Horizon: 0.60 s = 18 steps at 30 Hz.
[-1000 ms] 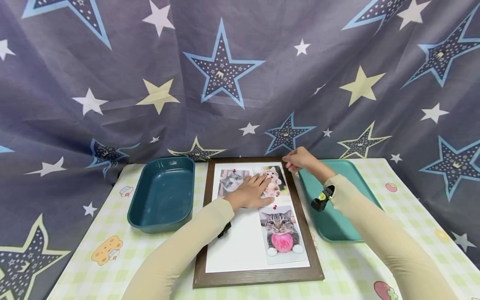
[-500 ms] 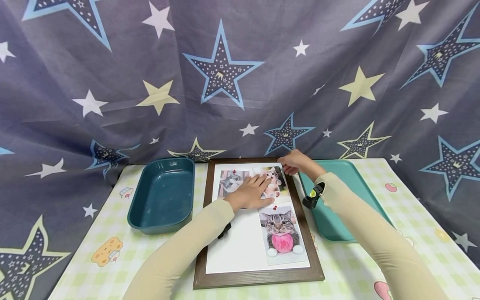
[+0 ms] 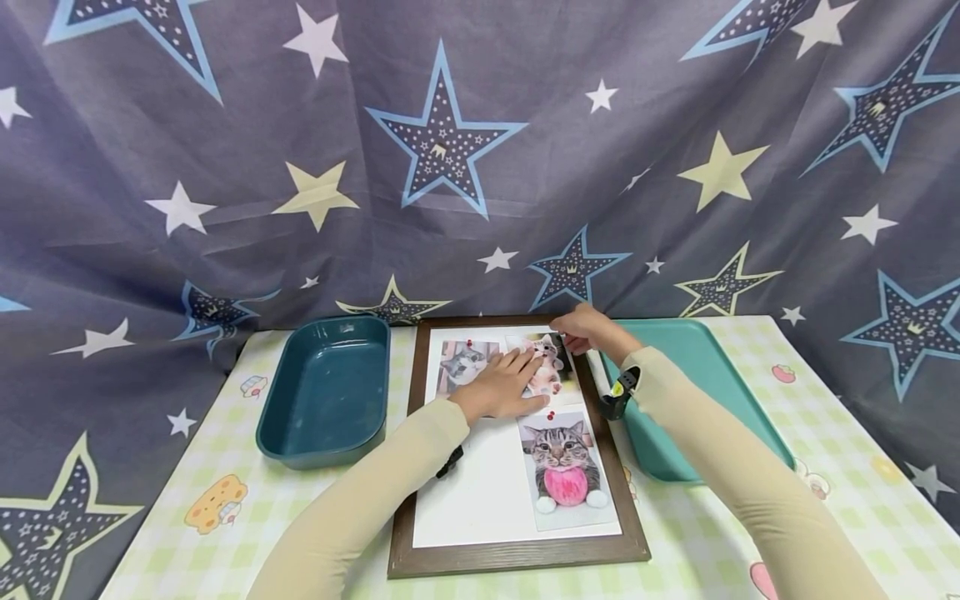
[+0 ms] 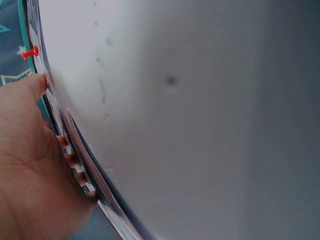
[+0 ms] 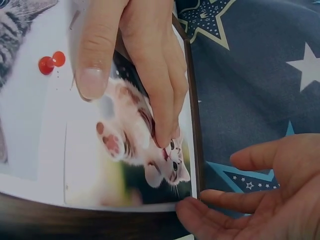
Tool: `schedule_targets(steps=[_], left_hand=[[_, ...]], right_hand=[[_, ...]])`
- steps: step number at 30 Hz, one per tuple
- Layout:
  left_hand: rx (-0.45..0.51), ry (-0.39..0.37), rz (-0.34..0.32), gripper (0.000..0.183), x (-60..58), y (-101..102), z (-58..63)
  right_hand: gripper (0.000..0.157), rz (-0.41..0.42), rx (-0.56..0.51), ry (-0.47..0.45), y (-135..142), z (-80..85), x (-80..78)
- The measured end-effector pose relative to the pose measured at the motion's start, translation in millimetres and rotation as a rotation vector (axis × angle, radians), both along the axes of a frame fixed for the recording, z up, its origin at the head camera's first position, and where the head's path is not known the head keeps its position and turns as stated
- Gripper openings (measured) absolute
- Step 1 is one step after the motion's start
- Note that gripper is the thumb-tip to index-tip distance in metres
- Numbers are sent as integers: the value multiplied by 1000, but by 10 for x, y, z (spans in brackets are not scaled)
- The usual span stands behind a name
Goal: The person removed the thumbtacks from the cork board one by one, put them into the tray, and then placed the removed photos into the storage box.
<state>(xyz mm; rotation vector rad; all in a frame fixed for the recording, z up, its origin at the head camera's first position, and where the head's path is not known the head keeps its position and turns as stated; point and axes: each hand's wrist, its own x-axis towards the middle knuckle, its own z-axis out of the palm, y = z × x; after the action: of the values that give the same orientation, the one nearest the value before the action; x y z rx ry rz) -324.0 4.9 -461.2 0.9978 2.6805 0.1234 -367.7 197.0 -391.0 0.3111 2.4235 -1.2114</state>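
Note:
My left hand [image 3: 501, 387] lies flat with spread fingers on the kitten photo [image 3: 551, 379] at the upper right of a brown-framed white board [image 3: 457, 492]. In the right wrist view its fingers [image 5: 160, 90] cover part of the kitten. My right hand [image 3: 588, 327] is bent over the board's upper right corner. Seen from its wrist, the right fingertips [image 5: 187, 205] are right at the photo's corner, apart from each other. Nothing shows between them. Below lies a tabby cat photo [image 3: 566, 483] with a red push pin [image 5: 46, 65] at its top.
Another pinned cat photo [image 3: 465, 362] is at the board's upper left. A deep dark teal dish [image 3: 270, 442] stands left of the board, and a green tray [image 3: 708, 392] lies to its right, partly under my right arm. A star-patterned curtain [image 3: 480, 150] hangs behind.
My right hand has moved left, from beside the frame's upper right corner to over the corner and the photo's edge. My left hand has stayed on the kitten photo.

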Motion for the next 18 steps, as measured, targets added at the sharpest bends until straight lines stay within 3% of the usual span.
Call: schedule_targets(steps=[10, 18], left_hand=[[-10, -3, -8, 82, 1, -5, -18], [-20, 10, -8, 82, -7, -12, -5]], right_hand=[[59, -45, 16, 1, -55, -57, 4], [50, -82, 49, -1, -108, -71, -28]])
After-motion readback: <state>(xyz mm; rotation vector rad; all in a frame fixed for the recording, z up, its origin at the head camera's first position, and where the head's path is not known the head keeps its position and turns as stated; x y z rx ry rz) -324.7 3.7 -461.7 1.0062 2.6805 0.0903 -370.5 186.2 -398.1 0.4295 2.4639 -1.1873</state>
